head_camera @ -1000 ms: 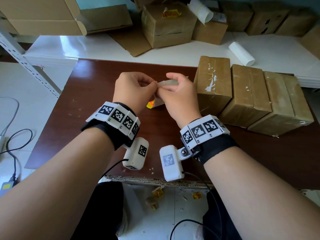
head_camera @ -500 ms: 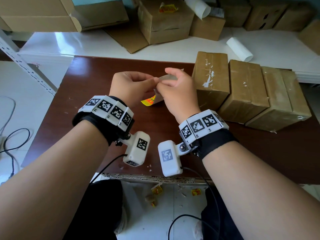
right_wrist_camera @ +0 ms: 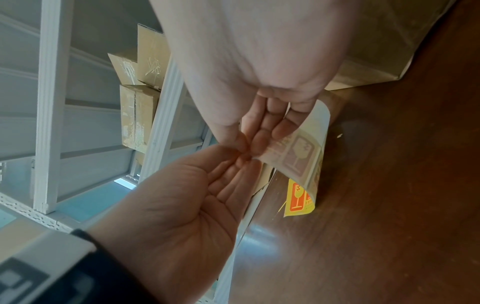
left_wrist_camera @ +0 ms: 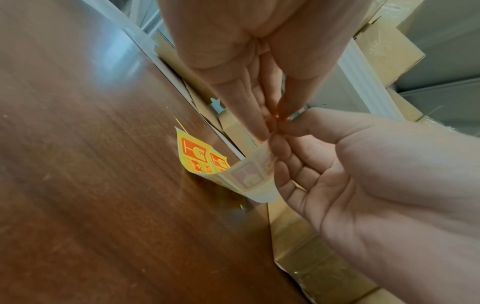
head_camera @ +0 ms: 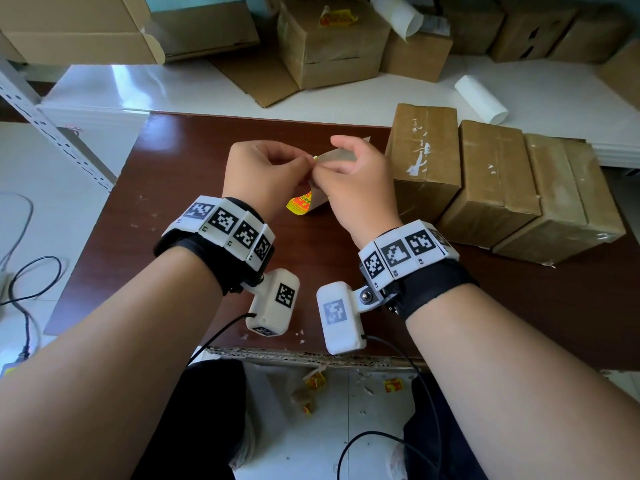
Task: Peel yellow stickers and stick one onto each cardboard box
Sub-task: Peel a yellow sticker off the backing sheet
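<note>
Both hands meet above the dark brown table. My right hand pinches a curled sticker strip, pale on its backing side. My left hand pinches the strip's edge right against the right fingertips, where a sliver of yellow shows. The yellow and orange sticker at the strip's lower end hangs just over the table. In the left wrist view the strip curls below the left fingers. The right wrist view shows the same strip under the right fingers. Three taped cardboard boxes stand in a row at the right.
Behind the table a white ledge carries more boxes, one with a yellow sticker on top, plus flat cardboard and a white paper roll. Sticker scraps lie on the floor by my knees. Cables run at the left.
Both hands stay pinched together on the strip in nearly the same spot. A little more of the yellow sticker end shows below them than one second ago.
</note>
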### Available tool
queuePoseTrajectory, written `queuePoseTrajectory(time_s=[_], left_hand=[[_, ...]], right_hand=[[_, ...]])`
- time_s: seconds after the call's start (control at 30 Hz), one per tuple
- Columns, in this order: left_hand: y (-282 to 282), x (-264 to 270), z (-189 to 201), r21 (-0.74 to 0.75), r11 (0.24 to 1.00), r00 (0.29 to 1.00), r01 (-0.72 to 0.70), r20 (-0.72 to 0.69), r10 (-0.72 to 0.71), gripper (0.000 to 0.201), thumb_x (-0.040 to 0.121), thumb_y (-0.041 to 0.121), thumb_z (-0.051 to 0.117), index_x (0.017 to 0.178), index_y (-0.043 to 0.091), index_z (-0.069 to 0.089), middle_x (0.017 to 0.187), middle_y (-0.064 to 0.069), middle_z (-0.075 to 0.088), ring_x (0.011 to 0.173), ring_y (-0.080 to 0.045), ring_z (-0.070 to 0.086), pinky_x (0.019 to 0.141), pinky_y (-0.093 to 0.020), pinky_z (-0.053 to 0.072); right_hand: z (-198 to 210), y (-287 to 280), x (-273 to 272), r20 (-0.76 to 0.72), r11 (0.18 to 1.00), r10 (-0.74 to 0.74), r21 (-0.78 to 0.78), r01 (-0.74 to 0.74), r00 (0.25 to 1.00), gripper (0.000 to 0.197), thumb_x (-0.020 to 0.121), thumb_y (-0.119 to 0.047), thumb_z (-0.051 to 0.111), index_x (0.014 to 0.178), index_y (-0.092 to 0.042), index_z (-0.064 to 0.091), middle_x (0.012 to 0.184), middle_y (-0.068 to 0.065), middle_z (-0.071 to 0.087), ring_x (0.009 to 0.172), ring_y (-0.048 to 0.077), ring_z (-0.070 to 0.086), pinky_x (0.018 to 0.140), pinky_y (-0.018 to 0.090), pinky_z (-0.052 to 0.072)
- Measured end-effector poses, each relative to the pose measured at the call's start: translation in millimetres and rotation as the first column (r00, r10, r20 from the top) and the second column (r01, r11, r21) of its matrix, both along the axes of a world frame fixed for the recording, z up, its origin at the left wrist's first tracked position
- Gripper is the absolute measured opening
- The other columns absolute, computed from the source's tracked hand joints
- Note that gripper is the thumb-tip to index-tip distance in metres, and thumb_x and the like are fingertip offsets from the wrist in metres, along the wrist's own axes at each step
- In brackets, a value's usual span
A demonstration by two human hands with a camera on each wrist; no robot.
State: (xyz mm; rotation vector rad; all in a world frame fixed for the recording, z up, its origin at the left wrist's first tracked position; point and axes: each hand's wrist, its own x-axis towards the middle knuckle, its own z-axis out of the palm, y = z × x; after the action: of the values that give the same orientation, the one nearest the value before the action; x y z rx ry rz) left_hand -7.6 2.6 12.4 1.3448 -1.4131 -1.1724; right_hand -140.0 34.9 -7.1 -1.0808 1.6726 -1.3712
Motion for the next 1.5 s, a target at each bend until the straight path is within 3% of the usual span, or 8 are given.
queuePoseTrajectory(time_s=[0.2,0.3,0.4,0.7,0.93,1.1,1.33,1.5], left_hand=[[1.6,-2.2,0.4,-0.083,0.996,0.999,-0.040,-0.001,0.040,0.008,0.087,0.013,0.077,0.082,0.020,0.079,0.075,-0.008,0.079,0.071,-0.025,0.079,0.077,-0.051,0.067],[2.1,-0.4,1.0,-0.227,0.973,0.994,-0.045,0.088,0.066,0.005,0.086,0.020,0.077,0.090,0.020,0.080,0.080,0.005,0.077,0.072,-0.013,0.077,0.074,-0.043,0.067],[3.2,-0.2,1.7,-0.341,0.940,0.985,-0.007,0.162,0.066,0.007,0.089,0.019,0.077,0.096,0.020,0.078,0.085,0.012,0.074,0.073,-0.001,0.072,0.074,-0.033,0.064],[-0.2,3.3,-3.3,-0.511,0.849,0.912,0.132,0.398,0.098,0.017,0.096,0.030,0.065,0.108,0.027,0.077,0.101,0.012,0.075,0.090,-0.013,0.071,0.082,-0.043,0.060],[-0.7,0.9,-5.2,-0.549,0.827,0.932,0.124,0.350,0.093,0.015,0.096,0.018,0.066,0.105,0.017,0.078,0.098,0.005,0.075,0.088,-0.013,0.068,0.080,-0.032,0.056],[-3.4,-0.6,-6.9,-0.514,0.852,0.936,0.100,0.340,0.095,0.013,0.095,0.018,0.068,0.103,0.018,0.078,0.095,0.009,0.074,0.087,-0.012,0.067,0.079,-0.025,0.053],[-4.1,-1.8,-8.3,-0.405,0.913,0.962,0.037,0.261,0.077,0.013,0.095,0.018,0.068,0.104,0.024,0.075,0.091,0.010,0.073,0.080,-0.006,0.067,0.072,-0.022,0.052],[-8.8,-2.8,-10.5,-0.342,0.939,0.979,-0.017,0.185,0.085,0.014,0.094,0.018,0.067,0.103,0.028,0.072,0.094,0.004,0.075,0.078,-0.019,0.073,0.075,-0.037,0.061]], right_hand=[[3.8,0.2,2.6,0.079,0.998,0.022,-0.053,-0.018,0.997,0.057,0.090,-0.007,0.078,0.144,-0.016,0.061,0.087,0.002,0.083,0.096,0.014,0.078,0.105,0.040,0.059],[8.5,2.5,3.0,0.091,0.997,0.030,-0.070,-0.024,0.995,0.055,0.092,-0.006,0.076,0.143,-0.016,0.061,0.089,0.003,0.083,0.099,0.014,0.078,0.106,0.034,0.057],[10.9,4.0,1.9,0.107,0.996,0.034,-0.080,-0.025,0.994,0.054,0.092,-0.004,0.075,0.143,-0.017,0.061,0.088,0.002,0.083,0.091,0.009,0.077,0.095,0.026,0.057],[17.2,6.9,2.1,0.193,0.998,0.017,-0.064,-0.005,0.981,0.053,0.093,-0.005,0.077,0.143,-0.015,0.063,0.094,-0.002,0.084,0.096,0.007,0.079,0.094,0.022,0.059],[13.6,4.9,3.2,0.225,0.999,0.025,-0.048,-0.015,0.974,0.052,0.091,-0.002,0.076,0.139,-0.017,0.063,0.093,0.006,0.084,0.096,0.025,0.081,0.100,0.054,0.063],[11.6,5.2,3.4,0.245,0.999,0.033,-0.039,-0.024,0.969,0.050,0.091,-0.002,0.078,0.137,-0.017,0.064,0.090,0.009,0.083,0.094,0.028,0.081,0.092,0.052,0.066],[16.2,8.5,6.1,0.307,0.997,0.055,-0.064,-0.038,0.950,0.050,0.094,-0.001,0.079,0.139,-0.013,0.063,0.093,0.019,0.078,0.098,0.029,0.080,0.078,0.033,0.067],[14.7,6.4,4.7,0.325,0.997,0.049,-0.069,-0.028,0.944,0.051,0.093,-0.002,0.078,0.141,-0.012,0.061,0.088,0.012,0.074,0.103,0.034,0.079,0.084,0.038,0.068]])
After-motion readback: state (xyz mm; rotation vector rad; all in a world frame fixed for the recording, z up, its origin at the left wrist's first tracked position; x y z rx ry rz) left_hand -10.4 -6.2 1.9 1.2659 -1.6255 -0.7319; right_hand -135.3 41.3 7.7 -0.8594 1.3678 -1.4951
